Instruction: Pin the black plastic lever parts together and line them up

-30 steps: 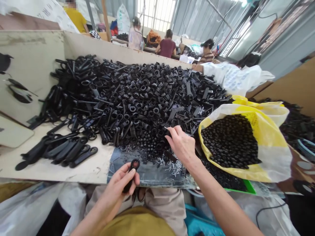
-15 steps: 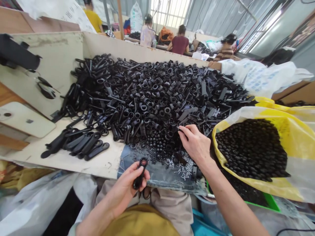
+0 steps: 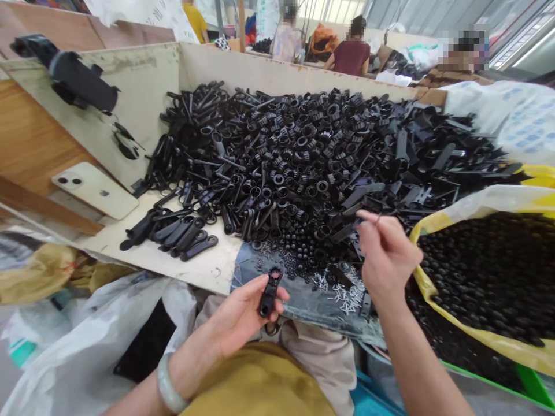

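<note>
My left hand (image 3: pixel 245 312) is closed around a black plastic handle part (image 3: pixel 269 293), its ring end pointing up and away from me, above the front edge of the table. My right hand (image 3: pixel 385 254) is pinched over the right front of the heap, beside flat black plastic pieces (image 3: pixel 364 193); what its fingertips hold is hidden. Between the hands lie small silver pins (image 3: pixel 349 293) and round black balls (image 3: pixel 299 247). A large heap of black rings and handle parts (image 3: pixel 286 156) fills the table behind them.
A row of black handles (image 3: pixel 186 234) lies front left, near a white phone (image 3: pixel 97 188). At right stands a yellow-and-white bag (image 3: pixel 427 231) of black beads, above a green tray (image 3: pixel 531 384). Wooden boards wall the table. Several people sit beyond the back board.
The view has swung left, so things appear further right. My right hand has lifted and turned, its fingers now near the flat pieces. My left hand still holds the handle part, tilted more face-up.
</note>
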`<state>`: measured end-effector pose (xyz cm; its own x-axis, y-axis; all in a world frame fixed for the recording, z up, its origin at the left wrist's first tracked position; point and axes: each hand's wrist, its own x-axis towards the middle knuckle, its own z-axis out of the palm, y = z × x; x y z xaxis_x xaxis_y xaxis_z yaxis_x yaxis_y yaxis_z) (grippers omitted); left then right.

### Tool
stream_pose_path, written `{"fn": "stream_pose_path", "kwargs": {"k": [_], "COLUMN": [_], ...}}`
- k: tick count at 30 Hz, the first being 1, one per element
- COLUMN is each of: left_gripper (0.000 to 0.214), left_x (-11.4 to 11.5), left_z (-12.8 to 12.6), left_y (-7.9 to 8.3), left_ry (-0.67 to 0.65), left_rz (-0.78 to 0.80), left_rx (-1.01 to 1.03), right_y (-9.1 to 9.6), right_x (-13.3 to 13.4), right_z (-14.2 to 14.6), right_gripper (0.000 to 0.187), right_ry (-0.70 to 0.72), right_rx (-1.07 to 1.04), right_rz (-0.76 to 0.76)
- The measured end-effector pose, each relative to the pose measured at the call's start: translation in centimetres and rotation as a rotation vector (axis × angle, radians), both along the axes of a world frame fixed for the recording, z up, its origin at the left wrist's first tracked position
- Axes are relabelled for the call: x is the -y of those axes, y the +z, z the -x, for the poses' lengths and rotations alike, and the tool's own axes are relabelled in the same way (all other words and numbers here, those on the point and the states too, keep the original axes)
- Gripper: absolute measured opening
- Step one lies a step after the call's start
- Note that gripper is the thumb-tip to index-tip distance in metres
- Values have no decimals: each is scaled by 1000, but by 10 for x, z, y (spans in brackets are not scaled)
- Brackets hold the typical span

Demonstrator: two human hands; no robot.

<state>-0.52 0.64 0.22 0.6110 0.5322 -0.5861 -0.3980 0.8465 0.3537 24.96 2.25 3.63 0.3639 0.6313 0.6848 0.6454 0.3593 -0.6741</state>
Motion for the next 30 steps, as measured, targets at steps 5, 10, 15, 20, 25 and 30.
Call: {"fn": "stream_pose_path", "kwargs": {"k": [5,10,15,20,25,30], "left_gripper": [22,26,27,27,29,32], "left_x": [-2,1,7,10,13,15], "left_z": [0,1,-1,-3,-4,-4], "left_y": [1,6,10,11,14,17], "left_ry": [36,29,71,78,55,33], "left_rz": [5,-38,-151,-177,-151,-134], "left_rx": [18,-20,-31,-31,-34,-37], "right_y": [-21,-51,-60,-59,-57,-60], "right_x": [54,79,83,83,83,85], "right_z": [55,78,85,88,87,87], "right_gripper": [32,35,34,33,41,47], "right_ry": [500,533,460,443,446,436], "right_rx": [483,495,463,481,498,452], "right_rz": [-40,2,10,-12,-5,11]}}
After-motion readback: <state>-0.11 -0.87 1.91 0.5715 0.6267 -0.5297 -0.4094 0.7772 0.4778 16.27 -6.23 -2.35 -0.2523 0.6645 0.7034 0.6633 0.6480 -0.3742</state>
